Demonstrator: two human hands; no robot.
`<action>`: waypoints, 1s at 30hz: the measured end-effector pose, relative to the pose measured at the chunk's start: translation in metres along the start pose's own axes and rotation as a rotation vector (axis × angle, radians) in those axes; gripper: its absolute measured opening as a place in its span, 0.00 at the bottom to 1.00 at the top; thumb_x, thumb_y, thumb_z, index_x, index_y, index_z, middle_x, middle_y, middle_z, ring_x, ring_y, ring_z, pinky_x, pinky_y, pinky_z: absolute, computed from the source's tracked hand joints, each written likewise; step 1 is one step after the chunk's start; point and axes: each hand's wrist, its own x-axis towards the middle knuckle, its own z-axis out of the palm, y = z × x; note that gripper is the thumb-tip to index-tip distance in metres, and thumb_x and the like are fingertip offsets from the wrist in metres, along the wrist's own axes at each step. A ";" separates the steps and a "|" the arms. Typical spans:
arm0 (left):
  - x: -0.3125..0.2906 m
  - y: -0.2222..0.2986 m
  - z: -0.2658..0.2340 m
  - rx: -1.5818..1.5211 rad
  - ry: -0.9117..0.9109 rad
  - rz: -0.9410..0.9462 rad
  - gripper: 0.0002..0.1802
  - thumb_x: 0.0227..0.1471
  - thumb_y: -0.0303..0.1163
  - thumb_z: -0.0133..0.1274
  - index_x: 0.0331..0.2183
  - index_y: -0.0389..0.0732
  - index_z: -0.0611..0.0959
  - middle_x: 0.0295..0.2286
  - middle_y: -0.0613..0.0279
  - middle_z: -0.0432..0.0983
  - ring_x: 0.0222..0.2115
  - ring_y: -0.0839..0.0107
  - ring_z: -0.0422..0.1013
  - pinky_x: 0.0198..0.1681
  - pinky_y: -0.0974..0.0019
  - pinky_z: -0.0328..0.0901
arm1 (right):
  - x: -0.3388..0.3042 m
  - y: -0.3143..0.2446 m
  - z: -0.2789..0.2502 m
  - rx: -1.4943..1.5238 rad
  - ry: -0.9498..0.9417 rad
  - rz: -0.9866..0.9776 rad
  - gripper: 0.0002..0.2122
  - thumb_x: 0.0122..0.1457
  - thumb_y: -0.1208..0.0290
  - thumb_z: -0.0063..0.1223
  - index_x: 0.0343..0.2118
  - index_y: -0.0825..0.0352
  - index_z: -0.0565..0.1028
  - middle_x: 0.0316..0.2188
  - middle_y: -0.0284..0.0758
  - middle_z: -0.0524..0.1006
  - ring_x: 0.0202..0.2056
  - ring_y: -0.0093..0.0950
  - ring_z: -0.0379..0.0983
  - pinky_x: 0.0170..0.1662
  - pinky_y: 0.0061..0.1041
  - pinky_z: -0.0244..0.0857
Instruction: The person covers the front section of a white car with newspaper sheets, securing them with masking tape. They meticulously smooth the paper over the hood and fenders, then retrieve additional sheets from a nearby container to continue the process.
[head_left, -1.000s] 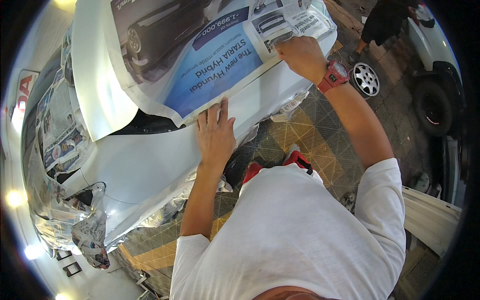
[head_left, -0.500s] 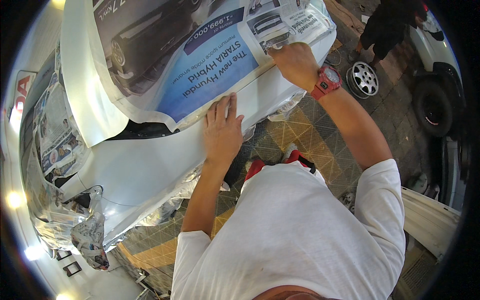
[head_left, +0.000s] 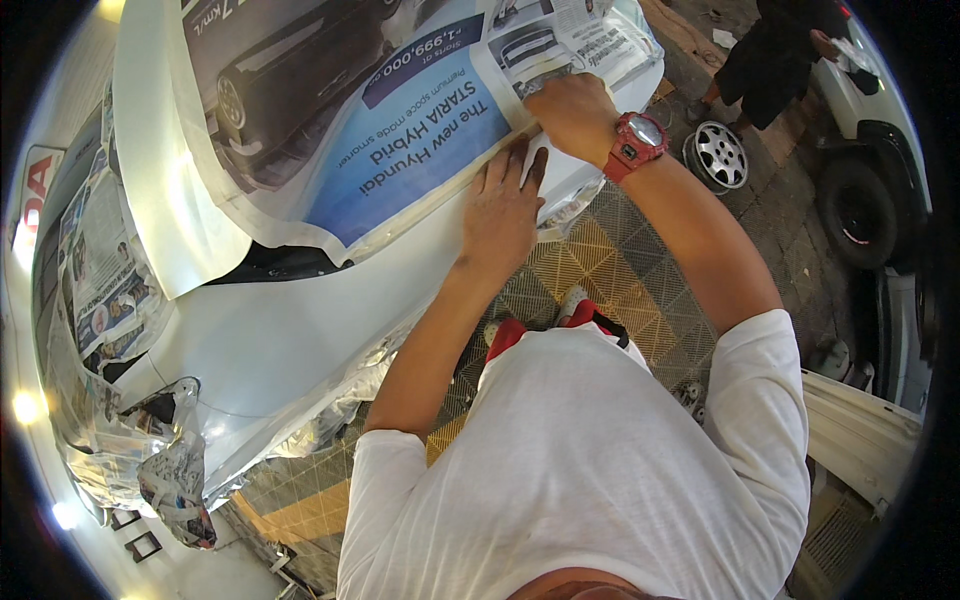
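A large newspaper sheet (head_left: 410, 150), with a car advert on a blue ground, covers part of a white car body (head_left: 320, 310). Pale masking tape (head_left: 432, 208) runs along the sheet's near edge. My left hand (head_left: 500, 215) lies on that edge with its fingers stretched out over the tape and the white panel. Just beyond it, to the right, my right hand (head_left: 575, 115) is closed at the sheet's edge, a red watch (head_left: 638, 143) on its wrist. Whatever its curled fingers pinch is hidden under them.
Newspaper masks the car's glass (head_left: 105, 265) on the left, and a crumpled wrap (head_left: 178, 485) covers a part sticking out below. A loose wheel rim (head_left: 716, 157) lies at right, near a person in dark shorts (head_left: 765, 65) and another vehicle's tyre (head_left: 862, 212). Patterned floor tiles (head_left: 600, 260) lie underfoot.
My left hand has slid right along the taped edge, close to my right hand. The right hand has shifted slightly left and stays closed.
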 end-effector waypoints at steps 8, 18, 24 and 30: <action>0.016 0.008 0.025 0.019 0.042 0.007 0.38 0.55 0.41 0.64 0.65 0.45 0.74 0.67 0.50 0.62 0.66 0.53 0.57 0.70 0.50 0.52 | -0.002 0.008 -0.006 -0.017 -0.104 -0.036 0.06 0.55 0.73 0.59 0.35 0.61 0.84 0.33 0.41 0.84 0.39 0.43 0.83 0.43 0.44 0.76; 0.017 0.010 0.018 0.096 -0.023 0.021 0.38 0.55 0.42 0.65 0.65 0.47 0.75 0.68 0.52 0.60 0.68 0.57 0.55 0.69 0.52 0.53 | -0.014 0.043 -0.005 -0.005 0.120 0.102 0.04 0.56 0.70 0.62 0.34 0.60 0.82 0.32 0.37 0.83 0.39 0.42 0.81 0.42 0.45 0.73; 0.019 0.008 0.018 0.109 -0.036 0.031 0.37 0.54 0.42 0.65 0.64 0.47 0.76 0.67 0.53 0.61 0.66 0.57 0.58 0.66 0.53 0.55 | -0.018 0.039 -0.004 0.162 -0.070 0.311 0.11 0.58 0.60 0.66 0.37 0.62 0.84 0.34 0.41 0.85 0.40 0.43 0.83 0.44 0.44 0.74; 0.021 0.010 0.016 0.131 -0.054 0.046 0.37 0.53 0.42 0.66 0.63 0.47 0.77 0.67 0.52 0.62 0.64 0.57 0.59 0.64 0.54 0.56 | -0.026 0.030 0.021 0.128 0.228 0.267 0.12 0.59 0.58 0.66 0.34 0.62 0.82 0.25 0.41 0.82 0.34 0.45 0.82 0.38 0.46 0.73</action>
